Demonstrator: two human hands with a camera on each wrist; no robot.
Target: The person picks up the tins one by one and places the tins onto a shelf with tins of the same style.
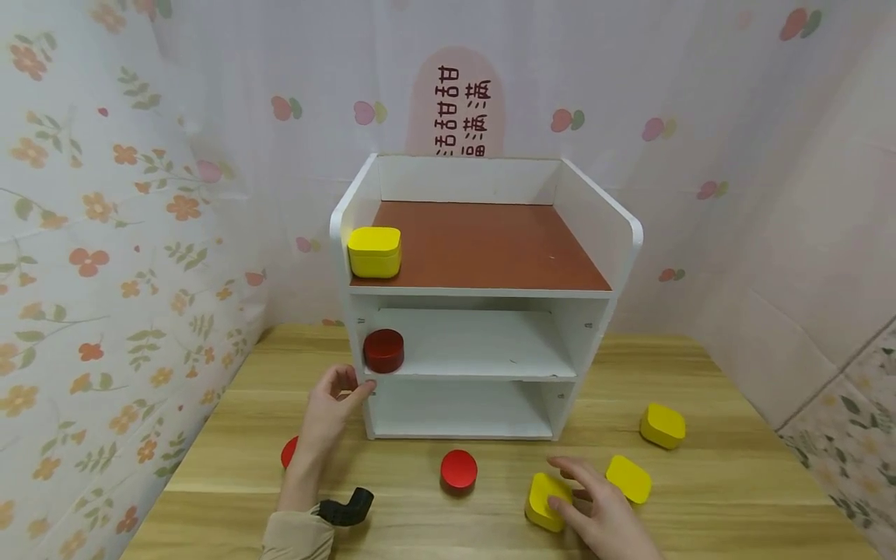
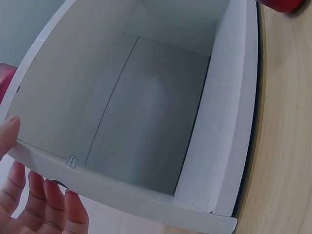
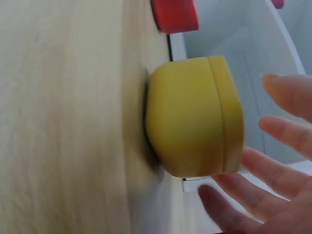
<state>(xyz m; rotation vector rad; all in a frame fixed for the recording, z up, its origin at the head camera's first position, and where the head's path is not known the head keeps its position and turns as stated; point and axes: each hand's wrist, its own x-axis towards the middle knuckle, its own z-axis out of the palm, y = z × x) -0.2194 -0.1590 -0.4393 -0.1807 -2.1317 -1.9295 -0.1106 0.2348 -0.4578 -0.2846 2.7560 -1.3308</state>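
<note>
A white shelf unit with a brown top board stands on the table. My left hand holds the edge of its left side panel; in the left wrist view the thumb lies on the inner side and the fingers on the outer side. My right hand hovers at a yellow lidded box on the table, fingers spread. In the right wrist view, the fingers stand around the lid side of that box; whether any fingertip touches it, I cannot tell.
Another yellow box sits on the top board at the left, and a red round tin on the middle shelf. On the table lie a red tin, a partly hidden red one and two more yellow boxes.
</note>
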